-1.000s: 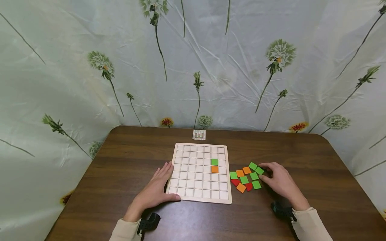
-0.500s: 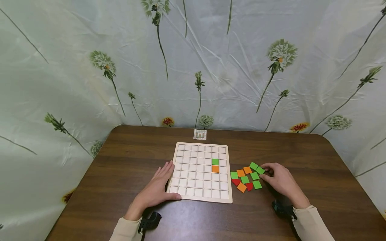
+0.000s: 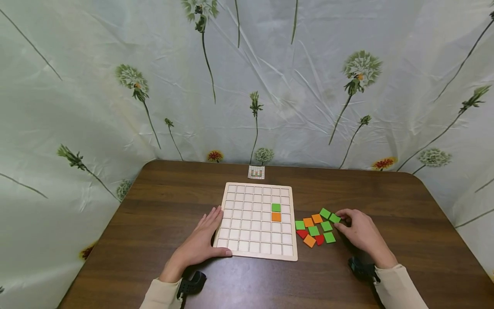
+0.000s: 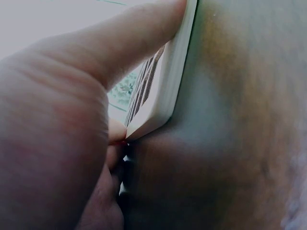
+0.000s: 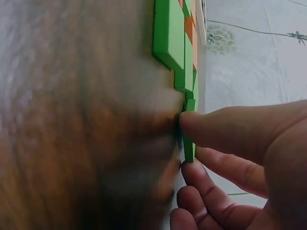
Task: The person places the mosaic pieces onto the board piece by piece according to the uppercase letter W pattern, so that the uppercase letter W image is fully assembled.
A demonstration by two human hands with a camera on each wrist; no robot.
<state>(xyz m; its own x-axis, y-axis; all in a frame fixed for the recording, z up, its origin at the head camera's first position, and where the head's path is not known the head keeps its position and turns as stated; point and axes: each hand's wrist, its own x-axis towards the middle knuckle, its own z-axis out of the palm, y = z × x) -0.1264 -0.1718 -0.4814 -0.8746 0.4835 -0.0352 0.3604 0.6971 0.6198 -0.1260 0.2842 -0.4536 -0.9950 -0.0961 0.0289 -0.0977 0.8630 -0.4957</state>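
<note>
In the head view a pale wooden grid board (image 3: pixel 244 224) lies on the table, with a green tile (image 3: pixel 275 207) and an orange tile (image 3: pixel 276 217) set in its right part. My left hand (image 3: pixel 200 242) rests at its near left corner, fingers stretched along the left side and thumb along the near edge. To the right of the board, my right hand (image 3: pixel 360 229) pinches a green square tile (image 3: pixel 335 218) between thumb and fingers at the edge of a loose group. The right wrist view shows this green tile (image 5: pixel 190 148) between thumb and fingertips.
Several loose green, orange (image 3: pixel 309 241) and red tiles (image 3: pixel 320 240) lie close together beside the board's right edge. A small printed card (image 3: pixel 256 172) lies behind the board near the table's far edge. Behind the brown table (image 3: pixel 185 184) hangs a flower-print curtain (image 3: pixel 216 128).
My right hand has shifted very slightly to the right with the green tile at its fingertips. The left hand stays on the board, and the other tiles keep their places.
</note>
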